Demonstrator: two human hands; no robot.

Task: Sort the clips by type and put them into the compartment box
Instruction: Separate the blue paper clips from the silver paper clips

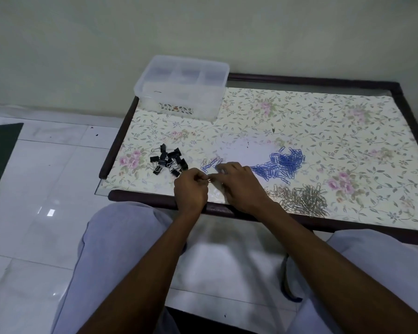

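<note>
Sorting underway: left hand fingers pinching a small clip, right hand fingers spread over the mixed clips. Next, judged: drop onto matching pile.

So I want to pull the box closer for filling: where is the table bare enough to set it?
Bare: the mat's middle between box and blue clips, and the far right. Crowded: the near edge, with black clips, both hands and silver clips.

Box behind binder clips; paper-clip heaps right, on table.
</note>
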